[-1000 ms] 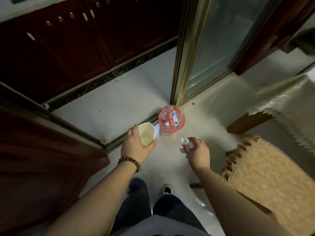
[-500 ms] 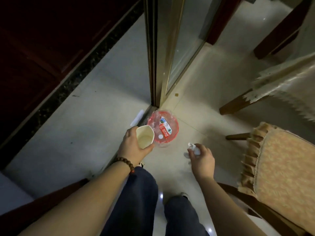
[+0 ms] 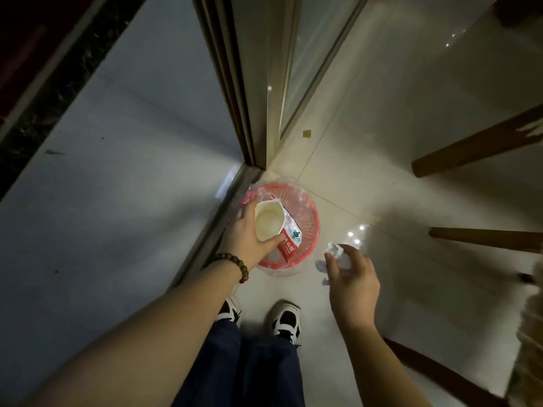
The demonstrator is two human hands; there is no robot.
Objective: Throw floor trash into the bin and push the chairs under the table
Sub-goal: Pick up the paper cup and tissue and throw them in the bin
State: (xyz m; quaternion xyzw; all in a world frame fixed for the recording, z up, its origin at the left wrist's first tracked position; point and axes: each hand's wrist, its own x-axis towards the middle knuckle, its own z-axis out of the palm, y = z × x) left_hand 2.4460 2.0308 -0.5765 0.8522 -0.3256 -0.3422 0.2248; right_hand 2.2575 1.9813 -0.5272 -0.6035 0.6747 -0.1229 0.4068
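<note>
Our left hand [image 3: 249,239] has its fingers [image 3: 241,213] and thumb wrapped round a dented paper cup [image 3: 269,220], mouth turned up toward us, held directly over the red bin [image 3: 305,227]. Our right hand [image 3: 351,277] has its fingers [image 3: 330,261] curled round a crumpled white tissue [image 3: 335,251], held just right of the bin and above the floor [image 3: 367,160]. The bin, lined with a clear plastic bag, stands on the floor at the foot of the sliding door frame [image 3: 249,92]; a red-and-white wrapper [image 3: 289,239] lies inside it. A bead bracelet [image 3: 236,264] circles our left wrist. Our two sneakers [image 3: 286,321] stand near the bin. Wooden chair legs [image 3: 476,145] reach in from the right, and a small brown scrap [image 3: 307,133] lies on the floor farther off.
</note>
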